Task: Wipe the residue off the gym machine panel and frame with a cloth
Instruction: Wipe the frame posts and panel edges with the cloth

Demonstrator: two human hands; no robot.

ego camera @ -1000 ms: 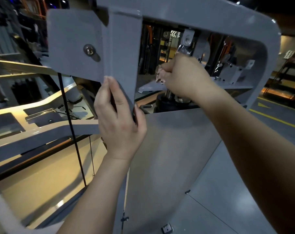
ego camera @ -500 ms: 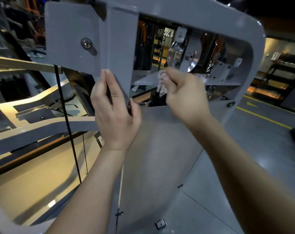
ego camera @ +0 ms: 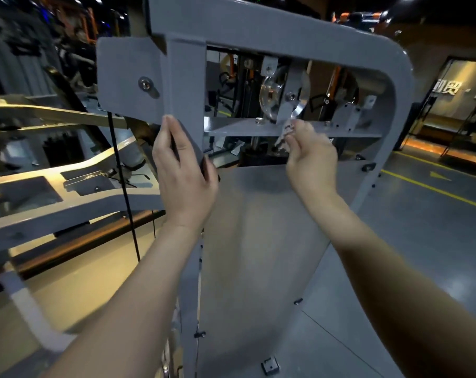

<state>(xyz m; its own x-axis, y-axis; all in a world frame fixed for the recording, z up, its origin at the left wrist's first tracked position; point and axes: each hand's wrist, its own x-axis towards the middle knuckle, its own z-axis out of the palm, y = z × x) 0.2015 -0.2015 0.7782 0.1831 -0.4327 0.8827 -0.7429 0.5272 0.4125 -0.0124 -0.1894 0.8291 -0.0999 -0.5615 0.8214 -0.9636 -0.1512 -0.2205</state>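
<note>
At frame opening: right hand (ego camera: 310,156) pinches cloth (ego camera: 286,135); left hand (ego camera: 183,175) grips frame upright (ego camera: 186,85).

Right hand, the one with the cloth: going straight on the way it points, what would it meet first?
Probably the grey horizontal plate, right ahead of the cloth that the right hand pinches; depth is unclear.

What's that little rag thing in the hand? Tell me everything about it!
The cloth is small, pale and crumpled, with darker smudges or a pattern on it. The right hand pinches it and hides most of it; only a scrunched bit pokes out on top. It sits at the front edge of a grey metal shelf.
</note>
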